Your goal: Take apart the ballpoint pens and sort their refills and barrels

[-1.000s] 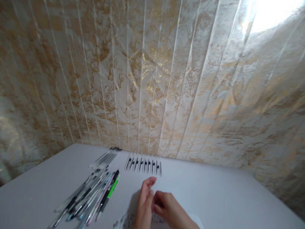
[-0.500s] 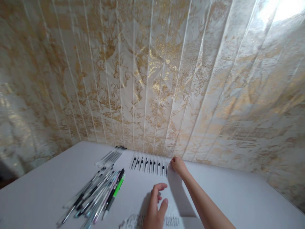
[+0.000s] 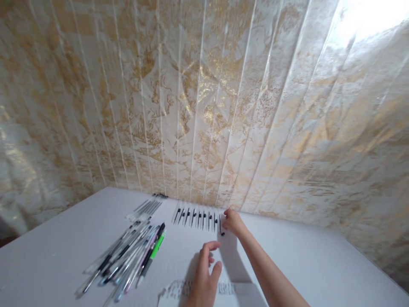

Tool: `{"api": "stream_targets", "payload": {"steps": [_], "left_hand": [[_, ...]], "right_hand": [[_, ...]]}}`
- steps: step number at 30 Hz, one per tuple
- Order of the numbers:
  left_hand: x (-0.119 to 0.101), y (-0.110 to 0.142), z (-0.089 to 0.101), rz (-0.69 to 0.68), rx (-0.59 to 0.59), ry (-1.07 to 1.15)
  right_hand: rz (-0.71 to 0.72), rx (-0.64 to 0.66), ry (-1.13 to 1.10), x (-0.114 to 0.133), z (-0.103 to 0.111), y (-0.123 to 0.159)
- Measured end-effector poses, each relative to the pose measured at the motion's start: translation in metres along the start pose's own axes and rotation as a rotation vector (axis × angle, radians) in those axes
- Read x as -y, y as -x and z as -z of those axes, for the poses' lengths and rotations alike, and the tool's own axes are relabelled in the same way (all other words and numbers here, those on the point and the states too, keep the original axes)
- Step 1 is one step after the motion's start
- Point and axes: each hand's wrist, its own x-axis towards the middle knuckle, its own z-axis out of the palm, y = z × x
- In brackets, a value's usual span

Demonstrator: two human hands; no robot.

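My right hand [image 3: 234, 222] reaches to the right end of a row of slim clear plastic pieces with black parts [image 3: 198, 219], which look like pen parts. Its fingers are bent and a little apart, and nothing can be made out between them. Just below its fingertips, a small black piece [image 3: 223, 234] lies at the near end of a thin black stick [image 3: 220, 224]. My left hand [image 3: 206, 273] rests nearer me, thumb and forefinger curved apart with nothing between them. Under its wrist lies a whitish sheet or packet with small dark marks [image 3: 227, 288].
A loose pile of pens [image 3: 123, 260] lies on the white table [image 3: 319, 260] to the left, with a green pen [image 3: 156, 247] at its right side. Behind it is a bundle of thin sticks with black ends [image 3: 147, 208]. A gold-patterned covering [image 3: 204, 106] rises at the table's back.
The small black piece now shows below my right fingertips, where none was visible before. My right fingers have loosened from a tight pinch. My left hand keeps nearly the same pose.
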Motion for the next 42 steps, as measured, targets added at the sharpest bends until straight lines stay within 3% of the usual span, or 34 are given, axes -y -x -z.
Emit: {"api": "stream_targets", "payload": {"steps": [9, 16, 19, 24, 29, 36, 42], "left_hand": [[-0.003, 0.001, 0.000, 0.017, -0.005, -0.005], [-0.003, 0.001, -0.001, 0.011, -0.001, 0.013], [-0.005, 0.003, 0.000, 0.003, 0.003, 0.014], [-0.002, 0.001, 0.001, 0.003, 0.008, -0.007], [0.010, -0.006, -0.003, -0.015, -0.011, -0.025], [0.021, -0.011, -0.008, -0.036, -0.021, -0.028], [0.018, -0.010, -0.007, -0.024, -0.020, -0.047]], "right_hand": [[0.045, -0.017, -0.127, -0.005, 0.007, 0.003], [0.236, 0.117, -0.122, -0.021, 0.011, 0.062], [0.247, 0.091, -0.070, -0.022, 0.010, 0.076], [0.121, -0.039, 0.022, -0.016, 0.008, 0.057], [0.116, -0.071, 0.015, -0.001, 0.006, 0.036], [0.134, -0.054, -0.045, -0.001, 0.004, 0.045], [0.143, -0.068, -0.091, -0.003, -0.004, 0.039]]}}
